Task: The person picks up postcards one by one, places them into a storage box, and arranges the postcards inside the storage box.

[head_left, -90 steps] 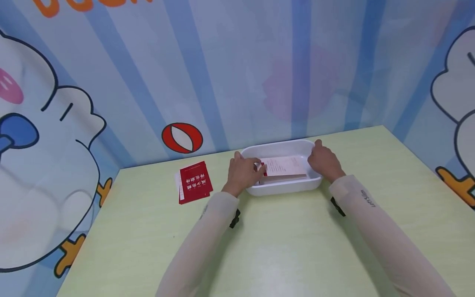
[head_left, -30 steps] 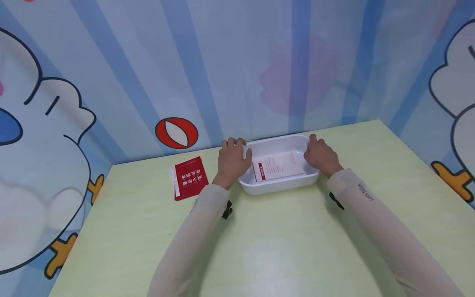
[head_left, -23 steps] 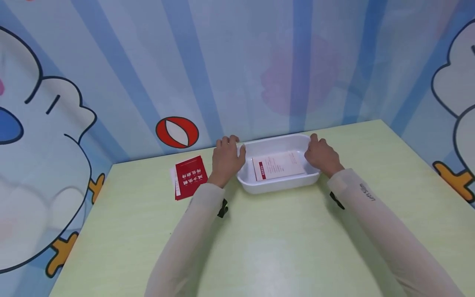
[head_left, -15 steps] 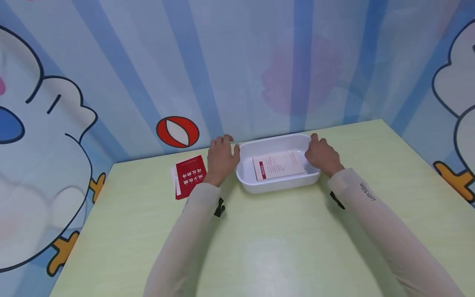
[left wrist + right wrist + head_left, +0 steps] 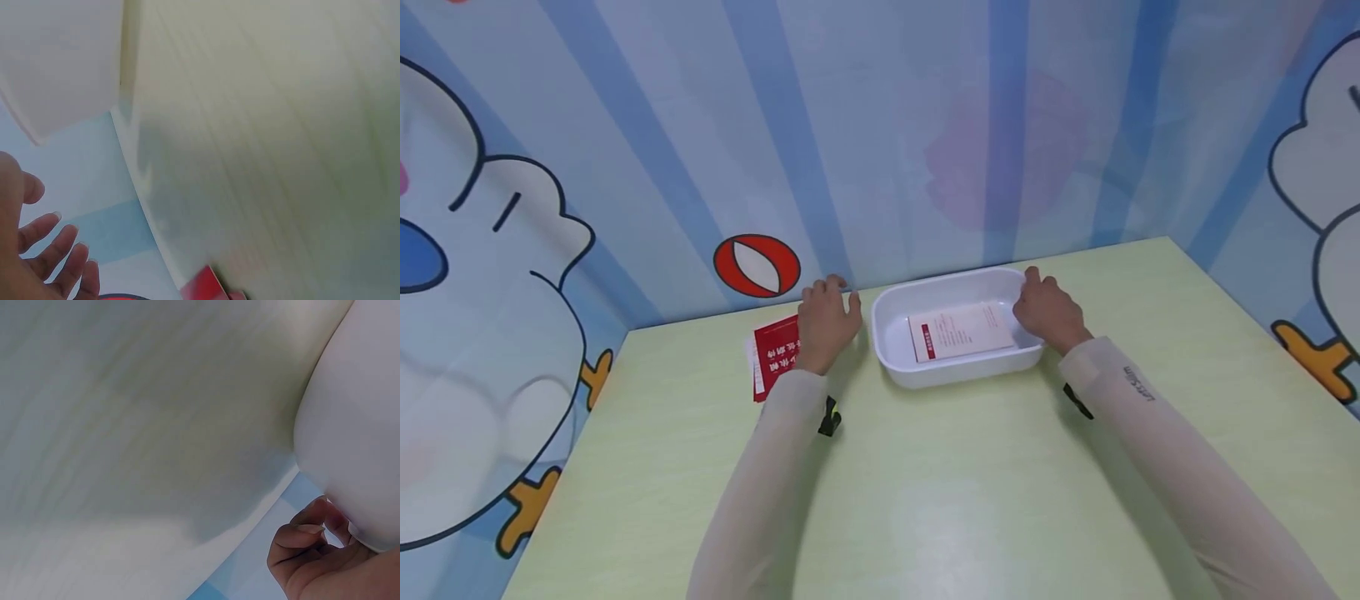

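A white plastic basin [image 5: 962, 372] stands near the back of the table, with pale cards [image 5: 962, 333] lying flat inside it. My right hand [image 5: 1049, 313] grips the basin's right rim; in the right wrist view the curled fingers [image 5: 300, 540] are at that rim. My left hand [image 5: 827, 323] is in the air between the basin and a small pile of red cards [image 5: 775, 354], which it partly covers. Its fingers are spread and relaxed, holding nothing. A corner of the red cards [image 5: 206, 286] shows low in the left wrist view.
The pale green table [image 5: 940, 483] meets a blue printed backdrop [image 5: 895, 150] along its back edge. That backdrop also runs along the left and right sides.
My left hand has let go of the cards in the basin and moved left, over toward the red cards. My right hand has stayed at the basin's rim.
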`<action>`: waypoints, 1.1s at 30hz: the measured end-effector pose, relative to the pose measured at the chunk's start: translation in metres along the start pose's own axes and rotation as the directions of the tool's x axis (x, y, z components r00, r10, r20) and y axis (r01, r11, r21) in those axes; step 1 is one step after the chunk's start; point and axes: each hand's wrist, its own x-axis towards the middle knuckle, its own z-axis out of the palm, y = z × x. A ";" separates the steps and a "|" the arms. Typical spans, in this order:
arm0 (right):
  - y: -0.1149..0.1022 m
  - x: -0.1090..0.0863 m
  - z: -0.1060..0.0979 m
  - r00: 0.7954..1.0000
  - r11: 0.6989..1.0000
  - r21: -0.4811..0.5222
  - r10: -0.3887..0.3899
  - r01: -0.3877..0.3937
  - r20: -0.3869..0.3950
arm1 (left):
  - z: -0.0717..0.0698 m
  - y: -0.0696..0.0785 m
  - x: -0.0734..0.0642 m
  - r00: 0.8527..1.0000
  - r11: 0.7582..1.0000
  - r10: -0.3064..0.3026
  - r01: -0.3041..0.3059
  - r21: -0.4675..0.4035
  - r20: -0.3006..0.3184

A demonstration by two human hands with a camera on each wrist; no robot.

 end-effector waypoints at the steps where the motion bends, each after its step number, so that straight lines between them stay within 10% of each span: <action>1: 0.000 0.000 0.000 1.000 1.000 0.001 -0.001 0.001 -0.004 | 0.000 -0.002 0.000 1.000 1.000 -0.008 0.008 -0.003 0.001; 33: -0.004 0.005 0.009 1.000 1.000 0.023 0.022 -0.022 -0.015 | -0.030 -0.072 -0.004 0.965 0.970 -0.174 0.134 0.202 0.195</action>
